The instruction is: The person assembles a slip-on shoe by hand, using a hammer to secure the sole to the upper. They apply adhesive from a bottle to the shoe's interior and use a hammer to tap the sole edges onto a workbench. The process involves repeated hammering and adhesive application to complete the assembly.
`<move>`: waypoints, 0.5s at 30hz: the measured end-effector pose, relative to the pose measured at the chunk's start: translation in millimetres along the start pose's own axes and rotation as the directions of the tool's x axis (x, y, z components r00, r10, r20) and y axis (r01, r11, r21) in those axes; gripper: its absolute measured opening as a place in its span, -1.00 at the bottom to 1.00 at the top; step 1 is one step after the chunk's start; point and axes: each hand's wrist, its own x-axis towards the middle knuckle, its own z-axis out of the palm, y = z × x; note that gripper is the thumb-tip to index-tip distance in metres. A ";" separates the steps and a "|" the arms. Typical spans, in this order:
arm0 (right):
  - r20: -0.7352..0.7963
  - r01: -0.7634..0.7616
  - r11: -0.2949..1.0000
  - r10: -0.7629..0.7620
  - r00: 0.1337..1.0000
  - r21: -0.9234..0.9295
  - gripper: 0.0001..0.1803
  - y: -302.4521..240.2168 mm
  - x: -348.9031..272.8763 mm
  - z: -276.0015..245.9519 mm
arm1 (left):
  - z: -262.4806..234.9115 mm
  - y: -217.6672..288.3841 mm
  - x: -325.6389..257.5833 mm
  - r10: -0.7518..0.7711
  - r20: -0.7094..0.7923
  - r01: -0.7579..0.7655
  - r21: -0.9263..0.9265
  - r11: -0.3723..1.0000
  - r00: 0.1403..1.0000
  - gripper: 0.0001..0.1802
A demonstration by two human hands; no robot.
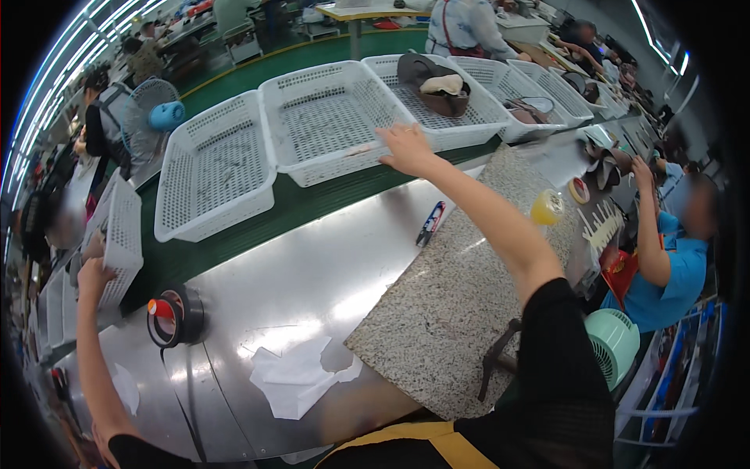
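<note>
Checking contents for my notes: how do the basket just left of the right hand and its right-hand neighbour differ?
The first basket shows its mostly bare mesh bottom, while the neighbour holds a brown item with a cream piece. The first basket looks larger in this view than the neighbour. Both are white with holed walls.

Far-left white basket [123,242]: is being held by left hand [94,277]. Central white basket [332,117]: near corner is being touched by right hand [406,148]. Speckled slab [453,289]: is being carried by metal worktop [258,273].
</note>
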 end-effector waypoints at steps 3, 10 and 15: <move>-0.119 -0.050 0.980 0.074 0.990 0.190 -0.71 -8.7 18.4 32.4 | -40.5 -0.8 -17.9 -0.002 -0.062 0.003 0.022 1.000 0.998 -0.70; -0.283 0.276 0.897 -0.180 0.942 0.346 -0.78 -172.2 45.0 42.9 | -146.2 44.6 -44.5 0.086 -0.161 -0.062 0.148 0.987 0.983 -0.76; -0.584 0.744 0.559 -0.484 0.651 0.365 -0.44 -330.2 17.0 12.7 | -215.0 167.7 -17.2 0.294 -0.177 -0.245 0.255 0.935 0.939 -0.77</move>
